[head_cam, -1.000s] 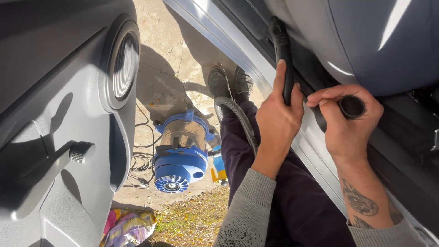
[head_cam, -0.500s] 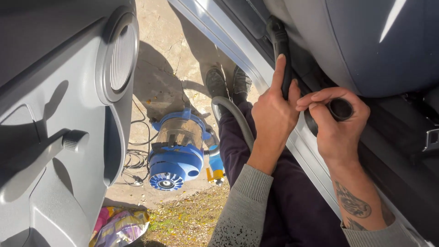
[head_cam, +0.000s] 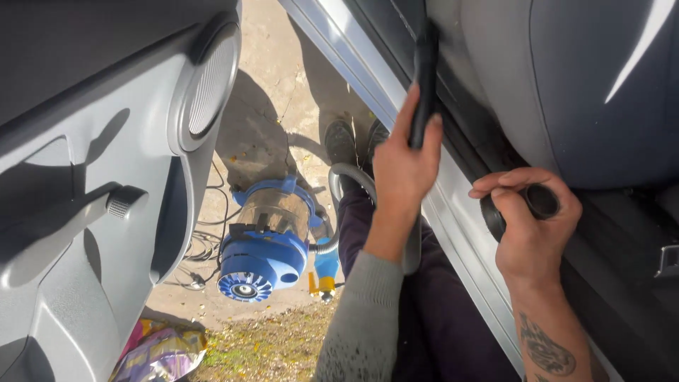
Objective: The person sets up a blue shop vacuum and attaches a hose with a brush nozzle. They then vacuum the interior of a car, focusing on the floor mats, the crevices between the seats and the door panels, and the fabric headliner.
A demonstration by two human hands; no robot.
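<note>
Head view: the left hand (head_cam: 403, 170) has its grip closed around a black vacuum nozzle (head_cam: 425, 78), which points up along the gap between the silver door sill (head_cam: 368, 78) and the grey car seat (head_cam: 566, 85). The right hand (head_cam: 530, 226) is wrapped tight on the black hose end (head_cam: 541, 201), low beside the seat. A grey hose (head_cam: 346, 177) curves down to the blue vacuum cleaner (head_cam: 265, 244) standing on the ground, near the open door panel (head_cam: 92, 177).
</note>
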